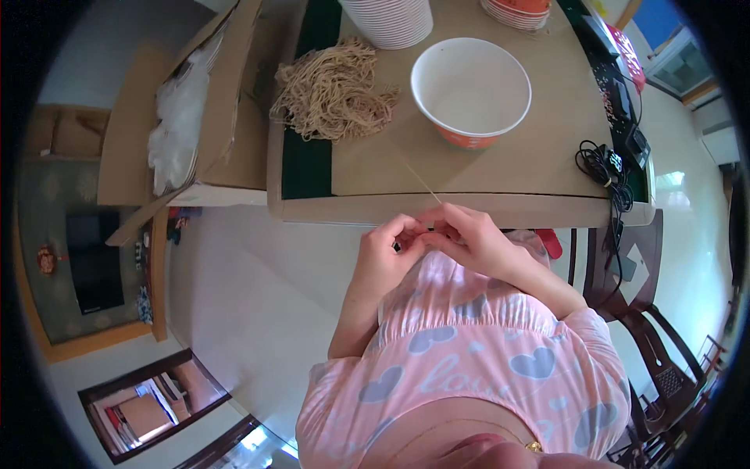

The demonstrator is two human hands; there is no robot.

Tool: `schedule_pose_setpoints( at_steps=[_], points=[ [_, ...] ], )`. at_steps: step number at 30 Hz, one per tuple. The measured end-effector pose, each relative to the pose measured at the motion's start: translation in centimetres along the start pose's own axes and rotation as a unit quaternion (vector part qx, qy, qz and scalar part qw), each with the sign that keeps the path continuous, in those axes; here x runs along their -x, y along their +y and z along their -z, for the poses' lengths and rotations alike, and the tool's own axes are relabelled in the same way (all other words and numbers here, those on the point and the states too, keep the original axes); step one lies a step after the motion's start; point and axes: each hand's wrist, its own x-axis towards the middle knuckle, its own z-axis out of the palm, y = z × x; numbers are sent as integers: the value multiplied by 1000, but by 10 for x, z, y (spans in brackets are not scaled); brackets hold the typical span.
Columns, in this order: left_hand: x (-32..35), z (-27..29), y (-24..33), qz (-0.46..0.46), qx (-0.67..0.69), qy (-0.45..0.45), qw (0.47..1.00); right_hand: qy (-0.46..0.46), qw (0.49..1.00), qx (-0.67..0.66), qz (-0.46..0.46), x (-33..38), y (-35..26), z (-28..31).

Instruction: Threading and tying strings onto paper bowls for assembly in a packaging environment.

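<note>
My left hand and my right hand meet just off the table's near edge, in front of my body. Both are closed, with fingertips pinched together. A thin beige string runs from between them up over the edge onto the tabletop. Most of its held part is hidden by my fingers. Beyond my hands, an open white paper bucket with an orange-red lower side stands upright. To its left lies a tangled heap of beige string.
A stack of white paper buckets and a stack of orange-red ones stand at the table's far side. Left of the table is an open cardboard box with white plastic inside. Black cables hang over the right edge, near a dark chair.
</note>
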Motion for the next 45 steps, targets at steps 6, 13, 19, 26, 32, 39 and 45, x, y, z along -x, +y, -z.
schedule_pose_setpoints(
  at_steps=[6,13,19,26,32,39,45],
  points=[
    [-36,-7,18,7,12,-26,1000,120,989,55,63,7,17,27],
    [-113,-48,51,-288,-176,30,941,325,941,-44,-82,15,43,55],
    [-167,-83,75,-104,-202,-51,973,397,912,-98,-38,0,68,82],
    [-203,-95,76,-12,-105,-71,992,467,876,-119,26,-29,88,103],
    [-210,-92,79,7,-38,-102,994,478,857,85,170,-35,93,108],
    [-209,-93,79,21,-12,-113,993,465,881,31,89,-36,92,112],
    [-208,-93,81,24,0,-137,990,460,886,-9,53,-44,84,116]
  ],
)
